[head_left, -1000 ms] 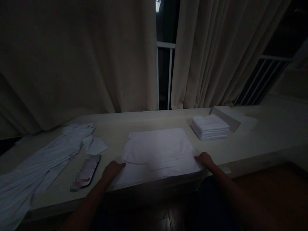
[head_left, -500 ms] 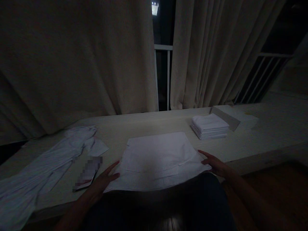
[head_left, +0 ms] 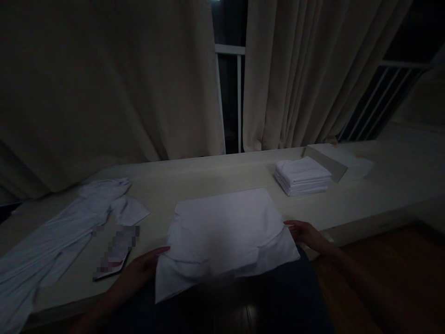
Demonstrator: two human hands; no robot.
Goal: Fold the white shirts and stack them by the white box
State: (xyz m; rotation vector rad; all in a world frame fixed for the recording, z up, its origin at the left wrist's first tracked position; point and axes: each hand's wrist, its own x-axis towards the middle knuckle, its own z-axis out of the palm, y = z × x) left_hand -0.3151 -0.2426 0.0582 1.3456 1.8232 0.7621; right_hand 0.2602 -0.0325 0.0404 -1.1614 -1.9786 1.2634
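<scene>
A folded white cloth [head_left: 224,234] lies on the pale table [head_left: 215,178], its near edge hanging over the table's front edge. My left hand [head_left: 141,269] sits at the cloth's near left corner, fingers under or against the fabric. My right hand [head_left: 306,233] holds the cloth's near right edge. The dim light hides how tightly the fingers close on it.
A neat stack of folded white cloths [head_left: 301,176] sits at the back right, beside a white box [head_left: 339,162]. A crumpled white garment [head_left: 59,232] sprawls on the left, with a small flat packet [head_left: 116,253] near it. Beige curtains [head_left: 114,83] hang behind; dark wooden floor [head_left: 382,283] lies at right.
The cloth has slid toward me, so its near edge now hangs past the table's front. Both hands drew back with it.
</scene>
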